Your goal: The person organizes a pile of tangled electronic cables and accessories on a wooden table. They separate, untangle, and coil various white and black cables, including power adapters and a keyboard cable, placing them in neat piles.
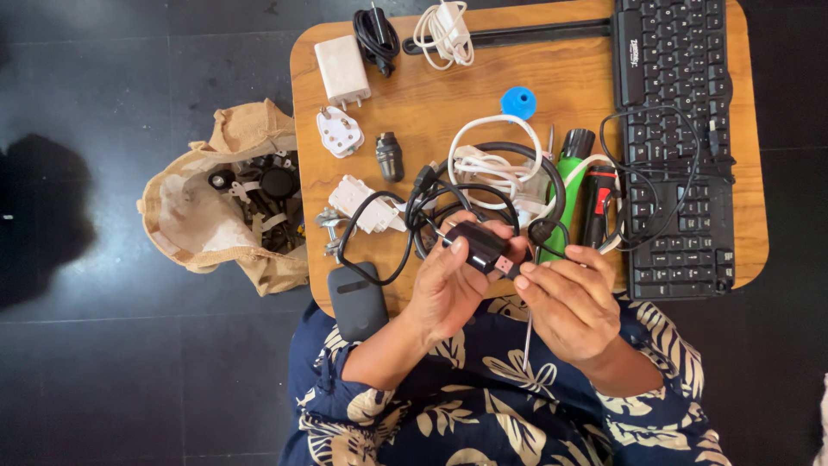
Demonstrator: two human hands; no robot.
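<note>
Holding a small black charger adapter (477,244) over the near edge of the wooden lap table (448,86), the left hand (448,289) grasps its body while the right hand (565,302) pinches a black cable plug (516,269) just beside its port. Risk, judged: the attached black cable (379,250) runs through a tangle of white and black leads, so pulling could drag neighbouring items off the edge. A black keyboard (677,147) bears a small pale label at its upper left corner. The tan cloth bag (220,203) lies on the floor, unmarked. A white rectangular charger (341,69) shows no visible label.
</note>
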